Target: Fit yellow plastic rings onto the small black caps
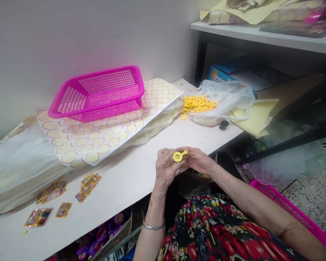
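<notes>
Near the front edge of the white table, both hands meet around a small yellow plastic piece (pixel 175 158), a round disc with a ring at its centre and a short tab with a rounded end. My left hand (pixel 164 169) grips the disc from the left, thumb below and fingers curled. On the other side, my right hand (pixel 199 160) is closed at the tab, its fingertips partly hidden behind the piece. A pile of similar yellow pieces (pixel 199 103) lies farther back, spilling from the mouth of a translucent plastic bag (pixel 228 94).
A pink basket (pixel 97 117) rests on sheets of round stickers (pixel 108 136) by the wall. Several small printed packets (pixel 62 209) lie at left. A black cap-like object (pixel 224 125) stands near the table's right edge. A shelf (pixel 233 32) overhangs the back right.
</notes>
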### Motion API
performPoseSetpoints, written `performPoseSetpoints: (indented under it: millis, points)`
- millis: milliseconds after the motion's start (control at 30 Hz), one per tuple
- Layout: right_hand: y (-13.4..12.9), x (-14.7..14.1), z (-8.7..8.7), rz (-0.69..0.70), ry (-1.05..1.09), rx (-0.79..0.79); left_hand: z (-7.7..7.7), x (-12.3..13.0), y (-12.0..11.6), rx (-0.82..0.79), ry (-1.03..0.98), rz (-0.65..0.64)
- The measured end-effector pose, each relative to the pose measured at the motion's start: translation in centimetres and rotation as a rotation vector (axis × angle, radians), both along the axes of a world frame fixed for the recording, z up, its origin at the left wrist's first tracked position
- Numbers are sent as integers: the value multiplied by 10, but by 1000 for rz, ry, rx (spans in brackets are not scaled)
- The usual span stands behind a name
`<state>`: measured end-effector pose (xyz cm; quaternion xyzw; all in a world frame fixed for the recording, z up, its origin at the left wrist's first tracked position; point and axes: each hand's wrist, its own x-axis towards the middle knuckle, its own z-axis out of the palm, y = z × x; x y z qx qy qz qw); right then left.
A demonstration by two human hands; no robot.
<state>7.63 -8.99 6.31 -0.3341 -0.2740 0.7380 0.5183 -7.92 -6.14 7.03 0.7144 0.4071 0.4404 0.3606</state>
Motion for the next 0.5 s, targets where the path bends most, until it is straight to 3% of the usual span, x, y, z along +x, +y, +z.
performPoseSetpoints:
  millis: [200,500]
  points:
    - [-16,26,16,155,-192,92,8,22,-17,282,233,-254]
    - [-47,55,18,135,-293,-9,-3,56,-46,263,332,-404]
